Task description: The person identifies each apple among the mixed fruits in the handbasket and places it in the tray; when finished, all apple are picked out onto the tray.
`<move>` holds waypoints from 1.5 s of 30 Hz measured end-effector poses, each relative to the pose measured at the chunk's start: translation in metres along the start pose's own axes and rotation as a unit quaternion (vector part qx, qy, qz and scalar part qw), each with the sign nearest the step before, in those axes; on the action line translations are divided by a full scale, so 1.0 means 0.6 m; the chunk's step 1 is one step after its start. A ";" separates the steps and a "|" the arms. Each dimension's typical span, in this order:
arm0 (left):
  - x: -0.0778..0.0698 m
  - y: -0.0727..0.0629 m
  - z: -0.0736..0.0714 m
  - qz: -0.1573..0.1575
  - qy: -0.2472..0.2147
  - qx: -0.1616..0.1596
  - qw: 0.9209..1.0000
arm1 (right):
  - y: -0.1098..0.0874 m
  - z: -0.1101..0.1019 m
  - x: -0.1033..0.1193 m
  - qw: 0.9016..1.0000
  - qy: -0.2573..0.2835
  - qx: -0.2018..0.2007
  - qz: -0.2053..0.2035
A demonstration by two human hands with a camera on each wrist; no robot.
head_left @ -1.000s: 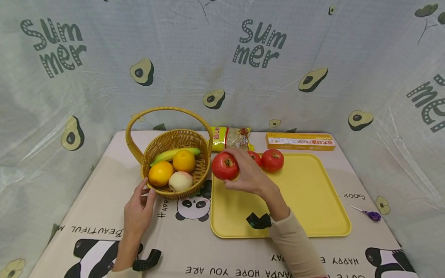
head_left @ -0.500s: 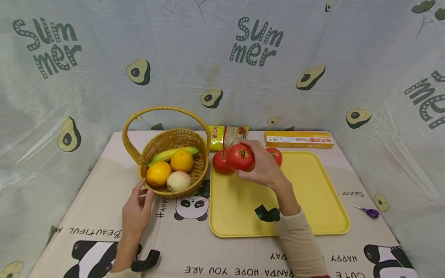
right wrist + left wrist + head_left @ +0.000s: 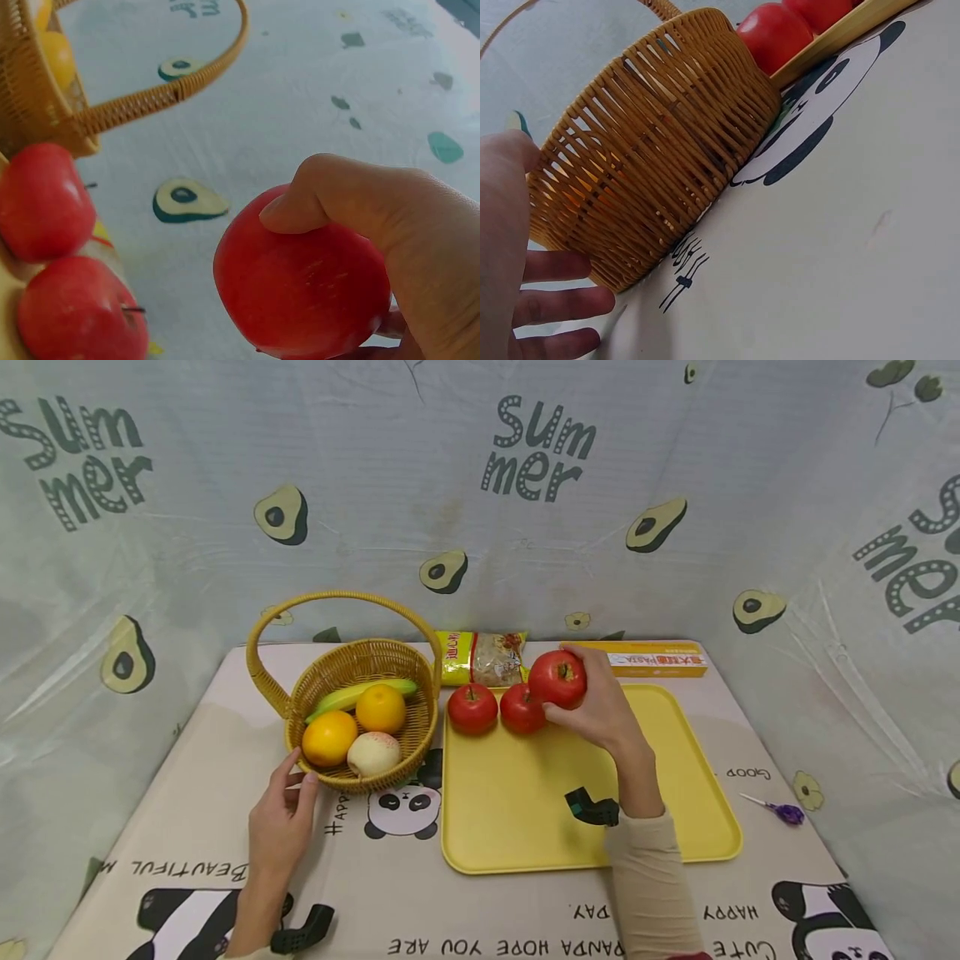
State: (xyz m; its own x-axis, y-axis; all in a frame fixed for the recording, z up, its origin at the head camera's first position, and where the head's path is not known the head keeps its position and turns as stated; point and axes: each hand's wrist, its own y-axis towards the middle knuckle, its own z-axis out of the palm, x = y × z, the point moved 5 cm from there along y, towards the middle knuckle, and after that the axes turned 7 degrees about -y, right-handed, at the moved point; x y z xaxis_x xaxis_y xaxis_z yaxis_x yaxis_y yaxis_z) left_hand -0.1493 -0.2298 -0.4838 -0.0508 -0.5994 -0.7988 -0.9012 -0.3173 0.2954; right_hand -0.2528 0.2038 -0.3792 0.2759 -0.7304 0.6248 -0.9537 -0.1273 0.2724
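Note:
My right hand (image 3: 596,703) grips a red apple (image 3: 557,679) above the back of the yellow tray (image 3: 540,810). In the right wrist view, the thumb presses over the top of the held apple (image 3: 300,281). Two more red apples, one at the tray's back left corner (image 3: 472,708) and another beside it (image 3: 522,708), sit on the tray. My left hand (image 3: 282,820) is at the near left rim of the wicker basket (image 3: 300,689); its fingers (image 3: 566,306) reach past the woven side. In the basket lie two oranges (image 3: 330,737), a pale peach (image 3: 374,754) and a banana (image 3: 345,697).
Behind the tray lie a yellow bag of pasta (image 3: 483,658) and a long orange box (image 3: 660,660). A purple-wrapped lollipop (image 3: 786,812) lies right of the tray. The basket's tall handle (image 3: 345,596) arches above it, and a printed curtain hangs behind the table.
My right hand has carried the apple rightward and back over the tray, uncovering the left apples. The apple seen farther right earlier is now hidden behind the hand. My left hand stays at the basket.

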 end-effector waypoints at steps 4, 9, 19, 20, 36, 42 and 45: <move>0.001 0.000 0.000 -0.002 0.000 0.001 1.000 | 0.000 -0.017 -0.025 1.000 0.004 -0.020 0.016; 0.000 0.000 0.001 -0.006 0.003 0.004 1.000 | -0.004 -0.038 -0.062 0.998 -0.001 -0.039 0.056; 0.000 0.000 -0.001 -0.004 0.004 0.000 1.000 | -0.014 -0.060 -0.125 0.990 0.005 -0.056 0.128; 0.000 0.000 -0.001 -0.003 0.004 -0.001 1.000 | -0.015 -0.060 -0.131 0.990 0.003 -0.056 0.132; 0.000 -0.001 -0.002 0.001 0.012 -0.004 1.000 | -0.029 -0.045 -0.211 0.977 -0.002 -0.024 0.214; -0.001 -0.001 -0.002 0.002 0.015 -0.005 1.000 | -0.028 -0.031 -0.229 0.973 -0.001 -0.007 0.230; -0.001 -0.001 -0.002 0.001 0.015 -0.004 1.000 | -0.027 -0.024 -0.237 0.974 -0.009 -0.002 0.227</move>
State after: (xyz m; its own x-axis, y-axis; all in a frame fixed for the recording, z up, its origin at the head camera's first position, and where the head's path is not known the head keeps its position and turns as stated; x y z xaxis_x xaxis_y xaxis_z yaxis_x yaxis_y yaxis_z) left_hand -0.1486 -0.2300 -0.4830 -0.0407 -0.6215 -0.7824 -0.8973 -0.3217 0.3022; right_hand -0.2751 0.3198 -0.4618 -0.1753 -0.7226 0.6686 -0.9766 0.2135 -0.0253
